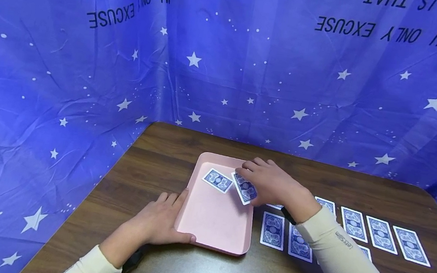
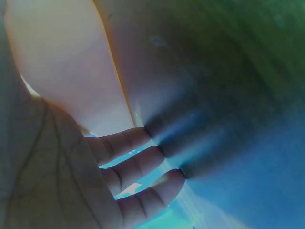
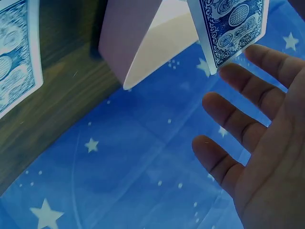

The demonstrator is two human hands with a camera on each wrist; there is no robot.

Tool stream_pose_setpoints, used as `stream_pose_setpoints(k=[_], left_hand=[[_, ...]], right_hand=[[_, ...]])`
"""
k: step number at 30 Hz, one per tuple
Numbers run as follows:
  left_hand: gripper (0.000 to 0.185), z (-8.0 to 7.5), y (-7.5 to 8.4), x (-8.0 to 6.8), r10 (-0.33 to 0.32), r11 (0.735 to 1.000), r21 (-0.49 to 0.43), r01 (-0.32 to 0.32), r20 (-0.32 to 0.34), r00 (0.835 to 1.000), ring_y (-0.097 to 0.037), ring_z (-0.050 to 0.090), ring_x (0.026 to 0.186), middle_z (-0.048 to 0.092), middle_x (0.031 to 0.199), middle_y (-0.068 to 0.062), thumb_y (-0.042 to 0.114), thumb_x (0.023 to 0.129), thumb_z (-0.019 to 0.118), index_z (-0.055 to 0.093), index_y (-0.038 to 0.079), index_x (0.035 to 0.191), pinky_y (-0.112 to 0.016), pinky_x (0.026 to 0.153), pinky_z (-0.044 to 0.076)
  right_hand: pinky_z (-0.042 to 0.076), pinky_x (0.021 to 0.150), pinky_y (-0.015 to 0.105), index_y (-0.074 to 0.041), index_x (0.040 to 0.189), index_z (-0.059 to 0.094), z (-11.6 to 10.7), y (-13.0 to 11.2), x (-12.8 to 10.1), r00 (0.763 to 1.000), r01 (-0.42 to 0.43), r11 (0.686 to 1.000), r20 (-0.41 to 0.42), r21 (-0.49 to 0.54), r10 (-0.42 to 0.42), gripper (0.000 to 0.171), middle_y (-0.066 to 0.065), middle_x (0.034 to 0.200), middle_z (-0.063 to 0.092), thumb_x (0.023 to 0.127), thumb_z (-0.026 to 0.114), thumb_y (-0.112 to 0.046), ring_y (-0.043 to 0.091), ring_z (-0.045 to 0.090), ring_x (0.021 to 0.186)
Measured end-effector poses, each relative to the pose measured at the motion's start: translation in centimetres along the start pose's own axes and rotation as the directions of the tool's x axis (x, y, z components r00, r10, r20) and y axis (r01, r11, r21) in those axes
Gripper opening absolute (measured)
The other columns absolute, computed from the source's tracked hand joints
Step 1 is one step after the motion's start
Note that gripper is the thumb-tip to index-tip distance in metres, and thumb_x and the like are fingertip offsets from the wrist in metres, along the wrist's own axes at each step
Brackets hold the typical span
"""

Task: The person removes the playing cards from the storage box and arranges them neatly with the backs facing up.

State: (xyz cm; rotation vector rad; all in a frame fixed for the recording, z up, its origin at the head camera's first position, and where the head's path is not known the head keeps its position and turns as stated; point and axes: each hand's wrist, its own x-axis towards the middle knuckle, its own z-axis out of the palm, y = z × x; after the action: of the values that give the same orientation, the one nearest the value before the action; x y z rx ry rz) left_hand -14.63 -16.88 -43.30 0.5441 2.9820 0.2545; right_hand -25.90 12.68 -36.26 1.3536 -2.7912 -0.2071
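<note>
The right hand (image 1: 274, 184) pinches a blue-backed playing card (image 1: 244, 187) face down over the pink rectangular plastic tray (image 1: 215, 222), long axis diagonal; one second card (image 1: 217, 180) lies inside. The left hand (image 1: 158, 216), fingers straight, steadies the tray's left rim on the worktop (image 1: 147, 164).

Tray (image 1: 215, 220) mid-table; card rows (image 1: 381, 235) crowd right; front edge free.

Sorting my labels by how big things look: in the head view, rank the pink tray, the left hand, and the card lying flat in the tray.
1. pink tray
2. left hand
3. card lying flat in the tray
Camera nearness differs little here.
</note>
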Motion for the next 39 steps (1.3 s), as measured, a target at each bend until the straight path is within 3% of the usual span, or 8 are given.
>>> stream_pose_setpoints(k=[6,12,23,30,39], left_hand=[[0.127,0.1,0.1,0.2,0.010,1.000,-0.007,-0.010,-0.009,1.000,-0.036,0.047,0.117,0.051,0.137,-0.020,0.086,0.069,0.059,0.025,0.001,0.156,-0.048,0.085,0.050],[0.126,0.2,0.2,0.3,0.000,1.000,-0.017,0.000,-0.001,1.000,-0.035,0.047,0.118,0.051,0.138,-0.020,0.085,0.068,0.061,0.025,0.001,0.156,-0.050,0.086,0.050],[0.127,0.1,0.1,-0.1,-0.005,0.999,-0.037,0.004,-0.008,1.000,-0.035,0.047,0.118,0.051,0.138,-0.020,0.085,0.067,0.061,0.027,0.000,0.155,-0.050,0.085,0.050],[0.128,0.1,0.1,-0.1,-0.005,0.999,-0.046,0.004,-0.007,1.000,-0.036,0.046,0.121,0.050,0.140,-0.020,0.085,0.067,0.061,0.026,0.000,0.155,-0.051,0.086,0.050],[0.126,0.2,0.3,-0.1,-0.004,0.999,-0.038,0.003,-0.016,1.000,-0.037,0.047,0.120,0.050,0.139,-0.020,0.084,0.067,0.063,0.027,0.000,0.155,-0.051,0.087,0.050]], right_hand=[[0.042,0.100,0.051,-0.015,0.144,0.051,0.0,1.2,-2.1,0.998,-0.048,0.999,-0.038,0.005,0.048,0.097,0.008,0.133,0.055,0.063,0.090,-0.051,0.030,0.048,0.124],[0.040,0.101,0.055,-0.012,0.145,0.051,0.0,2.4,-4.9,0.990,-0.127,0.988,-0.053,0.084,0.132,0.097,0.009,0.135,0.055,0.063,0.092,-0.044,0.031,0.046,0.125],[0.035,0.102,0.062,-0.011,0.145,0.050,1.2,4.1,-9.8,0.962,-0.267,0.954,-0.024,0.137,0.273,0.095,0.011,0.138,0.053,0.065,0.092,-0.041,0.035,0.043,0.130],[0.038,0.097,0.064,-0.008,0.143,0.052,2.3,4.6,-12.8,0.958,-0.285,0.952,-0.010,0.115,0.288,0.093,0.013,0.134,0.055,0.066,0.091,-0.041,0.037,0.047,0.124],[0.037,0.093,0.070,-0.007,0.141,0.053,3.3,5.3,-17.5,0.928,-0.370,0.916,0.020,0.153,0.371,0.093,0.018,0.133,0.054,0.064,0.092,-0.041,0.043,0.047,0.122]])
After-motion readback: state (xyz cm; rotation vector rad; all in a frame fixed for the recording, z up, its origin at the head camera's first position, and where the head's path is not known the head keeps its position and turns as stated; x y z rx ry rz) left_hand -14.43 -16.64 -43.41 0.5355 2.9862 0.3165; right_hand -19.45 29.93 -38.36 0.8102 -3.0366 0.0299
